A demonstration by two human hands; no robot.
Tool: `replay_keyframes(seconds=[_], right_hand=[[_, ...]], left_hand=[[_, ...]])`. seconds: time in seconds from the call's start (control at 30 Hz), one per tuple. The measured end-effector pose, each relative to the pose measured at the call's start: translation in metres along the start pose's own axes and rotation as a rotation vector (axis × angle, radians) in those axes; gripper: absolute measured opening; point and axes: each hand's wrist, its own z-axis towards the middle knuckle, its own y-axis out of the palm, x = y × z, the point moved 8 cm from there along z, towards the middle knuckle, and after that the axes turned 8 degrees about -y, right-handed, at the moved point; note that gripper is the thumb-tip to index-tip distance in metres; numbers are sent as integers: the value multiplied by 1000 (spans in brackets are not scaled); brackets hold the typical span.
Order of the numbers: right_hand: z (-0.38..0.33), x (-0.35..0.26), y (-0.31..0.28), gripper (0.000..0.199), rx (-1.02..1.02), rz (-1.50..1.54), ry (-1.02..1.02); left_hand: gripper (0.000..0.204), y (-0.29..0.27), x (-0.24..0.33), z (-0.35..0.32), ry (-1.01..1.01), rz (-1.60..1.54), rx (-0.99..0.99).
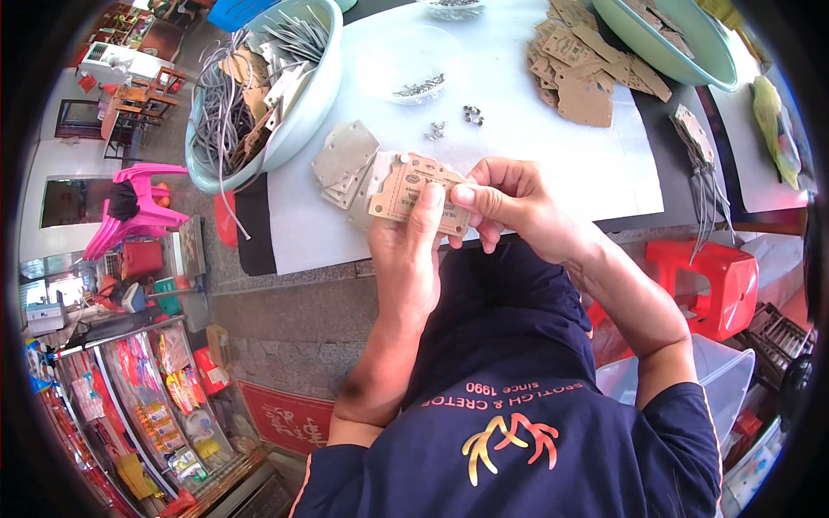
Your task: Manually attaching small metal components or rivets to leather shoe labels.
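A tan printed card (402,192) with a notched outline is held over the near edge of the table. My left hand (408,259) grips it from below, the thumb lying flat across its face. At the card's right edge my right hand (522,205) is closed, thumb and forefinger pinching the corner; any small part between those fingertips is hidden. One round silver fastener (403,159) shows at the card's upper corner. Just left of the card, grey flat plates (347,155) lie in an overlapping pile. Dark small fasteners (473,115) and silver ones (434,131) sit beyond my hands.
A pale green basin (322,95) with grey cords and cards stands far left. A clear bowl (449,65) contains small metal parts. Tan cards (574,69) are heaped far right beside another green basin (721,73). Corded cards (693,138) hang over the right edge, near a red stool (712,281).
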Motion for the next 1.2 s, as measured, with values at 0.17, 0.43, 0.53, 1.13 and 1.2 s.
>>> replay_keyframes(seconds=[0.17, 0.43, 0.53, 1.13, 1.2], right_hand=[[6, 7, 10, 28, -6, -92, -2], [31, -34, 2, 17, 10, -760, -312], [46, -54, -9, 11, 102, -1138, -596], [76, -34, 26, 11, -34, -1634, -616], [68, -41, 28, 12, -20, -1545, -677]], left_hand=[[26, -14, 0, -6, 53, -4, 65], [30, -50, 0, -19, 87, -62, 247], [32, -53, -3, -17, 58, -57, 243], [33, -51, -6, -16, -14, -61, 206], [32, -50, -3, -16, 10, -55, 201]])
